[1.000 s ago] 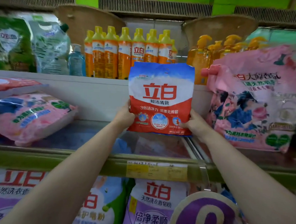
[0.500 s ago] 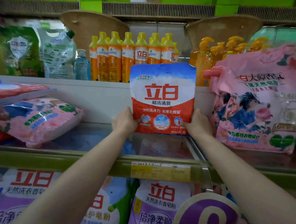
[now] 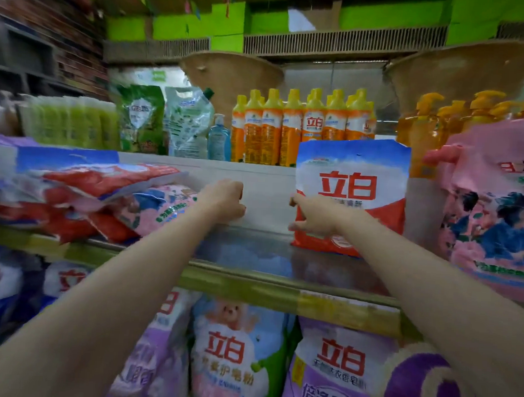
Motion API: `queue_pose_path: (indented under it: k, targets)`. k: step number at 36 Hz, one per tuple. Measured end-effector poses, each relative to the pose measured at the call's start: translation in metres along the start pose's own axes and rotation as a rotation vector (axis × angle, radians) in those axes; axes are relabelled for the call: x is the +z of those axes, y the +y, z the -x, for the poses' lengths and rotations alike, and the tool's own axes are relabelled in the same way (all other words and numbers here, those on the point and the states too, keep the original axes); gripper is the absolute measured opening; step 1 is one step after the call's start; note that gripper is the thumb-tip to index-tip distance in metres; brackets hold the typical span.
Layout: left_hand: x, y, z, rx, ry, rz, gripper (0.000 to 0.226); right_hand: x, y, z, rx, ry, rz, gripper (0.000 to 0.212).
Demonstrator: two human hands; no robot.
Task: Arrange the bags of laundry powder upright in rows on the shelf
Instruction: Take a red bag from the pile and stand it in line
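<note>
Laundry bag (image 3: 350, 197) at right centre stands upright — right hand (image 3: 314, 214) clasps its edge, left hand (image 3: 224, 201) curled empty; best released gently so it stays vertical

We read 立白 on the red bag (image 3: 351, 184), an orange bottle (image 3: 314, 125) and two lower-shelf bags (image 3: 228, 348).
</note>
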State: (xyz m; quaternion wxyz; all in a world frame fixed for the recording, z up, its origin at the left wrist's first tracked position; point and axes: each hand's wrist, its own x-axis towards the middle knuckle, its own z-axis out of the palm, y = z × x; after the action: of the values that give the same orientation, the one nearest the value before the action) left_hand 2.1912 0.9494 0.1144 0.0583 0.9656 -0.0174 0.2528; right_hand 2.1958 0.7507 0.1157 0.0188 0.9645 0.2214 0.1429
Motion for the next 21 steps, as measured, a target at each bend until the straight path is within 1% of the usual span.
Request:
queue_pose_path:
  k: [5, 8, 10, 13, 15, 17, 18, 19, 20, 21]
  targets:
    - [-0.028, -0.061, 0.018, -0.129, 0.101, -0.037, 0.026, -0.007, -0.065, -0.033, -0.099, -0.001, -0.064, 0.057]
    - [-0.046, -0.098, 0.029, -0.231, 0.149, -0.049, 0.028, -0.008, -0.101, -0.054, -0.138, 0.015, -0.101, 0.055]
    - [-0.058, -0.122, 0.035, -0.290, 0.217, -0.062, 0.031, -0.008, -0.124, -0.070, -0.173, 0.019, -0.124, 0.055]
    - [-0.071, -0.158, 0.043, -0.407, 0.284, -0.110, 0.032, -0.009, -0.156, -0.092, -0.213, 0.076, -0.135, 0.052]
    - [-0.076, -0.180, 0.049, -0.499, 0.258, -0.109, 0.038, -0.010, -0.177, -0.104, -0.236, 0.106, -0.144, 0.049]
    - [-0.079, -0.198, 0.054, -0.595, 0.194, -0.072, 0.047, -0.010, -0.195, -0.115, -0.253, 0.125, -0.152, 0.043]
    - [-0.082, -0.203, 0.056, -0.635, 0.154, -0.035, 0.047, -0.010, -0.202, -0.119, -0.252, 0.129, -0.159, 0.040]
    - [-0.083, -0.209, 0.057, -0.667, 0.111, 0.022, 0.047, -0.009, -0.209, -0.125, -0.246, 0.138, -0.168, 0.038]
    - [-0.084, -0.211, 0.057, -0.702, 0.052, 0.134, 0.047, -0.008, -0.214, -0.130, -0.232, 0.143, -0.179, 0.039]
    - [-0.085, -0.211, 0.058, -0.741, -0.016, 0.296, 0.047, -0.007, -0.218, -0.135, -0.214, 0.150, -0.197, 0.041]
